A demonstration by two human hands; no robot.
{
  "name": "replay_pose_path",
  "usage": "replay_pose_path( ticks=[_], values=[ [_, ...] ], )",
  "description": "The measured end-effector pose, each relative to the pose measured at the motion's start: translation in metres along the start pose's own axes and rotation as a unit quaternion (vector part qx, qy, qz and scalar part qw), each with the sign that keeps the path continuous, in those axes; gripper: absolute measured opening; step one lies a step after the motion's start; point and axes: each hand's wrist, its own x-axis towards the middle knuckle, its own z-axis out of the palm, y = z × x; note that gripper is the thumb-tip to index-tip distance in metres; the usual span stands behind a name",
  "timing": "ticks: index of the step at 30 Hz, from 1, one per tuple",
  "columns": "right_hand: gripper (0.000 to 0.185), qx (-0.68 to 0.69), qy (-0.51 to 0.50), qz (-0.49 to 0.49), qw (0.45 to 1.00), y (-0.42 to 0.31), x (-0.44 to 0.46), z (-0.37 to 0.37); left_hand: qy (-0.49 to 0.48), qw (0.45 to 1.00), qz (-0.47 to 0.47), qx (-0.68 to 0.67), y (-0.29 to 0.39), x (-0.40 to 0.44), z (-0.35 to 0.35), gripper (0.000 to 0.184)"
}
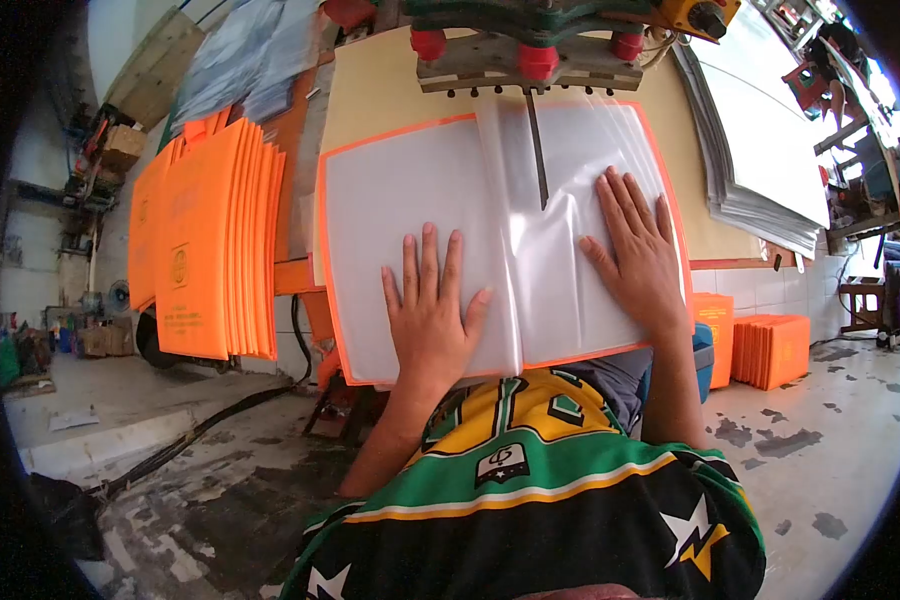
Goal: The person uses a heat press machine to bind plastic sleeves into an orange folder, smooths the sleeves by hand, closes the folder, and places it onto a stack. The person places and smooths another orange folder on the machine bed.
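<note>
An open orange folder (332, 245) lies in front of me, its inner faces covered by clear plastic sheets (555, 290). My left hand (430, 310) rests flat on the left half, fingers spread. On the right half my right hand (635, 255) lies flat, fingers stretched toward the far edge. The plastic is wrinkled between my hands and stands up in a fold along the middle. A thin dark metal bar (537, 150) reaches over the folder's centre from the machine head (530, 65) above its far edge.
Orange folders (200, 240) stand in a stack at the left, near clear plastic sheets (260, 65). A pile of white sheets (760, 150) lies at the right. More orange folders (770, 350) sit on the floor. A yellow control box (698, 18) is at the machine's right.
</note>
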Motion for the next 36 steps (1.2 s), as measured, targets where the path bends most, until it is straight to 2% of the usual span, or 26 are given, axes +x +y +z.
replay_pose_path(
  ticks=[5,13,17,20,28,36],
  values=[
    [0.078,0.009,0.007,-0.010,1.000,0.002,-0.002,0.002,0.002,1.000,0.000,0.003,-0.002,0.002,0.000,0.076],
    [0.078,-0.032,0.016,0.082,0.996,-0.019,-0.045,0.008,-0.067,0.990,0.124,-0.002,-0.045,0.045,-0.012,0.076],
    [0.078,-0.016,0.021,0.096,0.995,-0.027,-0.052,0.007,-0.081,0.986,0.145,-0.017,-0.042,0.054,-0.016,0.076],
    [0.077,-0.012,0.020,0.087,0.996,-0.020,-0.045,0.006,-0.069,0.989,0.132,-0.005,-0.037,0.049,-0.013,0.075],
    [0.076,-0.011,0.017,0.041,0.999,-0.002,-0.012,-0.001,-0.007,1.000,0.021,0.008,-0.010,0.005,-0.004,0.075],
    [0.077,-0.004,0.014,0.061,0.998,0.007,-0.023,-0.002,-0.029,0.998,0.047,-0.010,-0.042,0.018,-0.015,0.076]
  ],
)
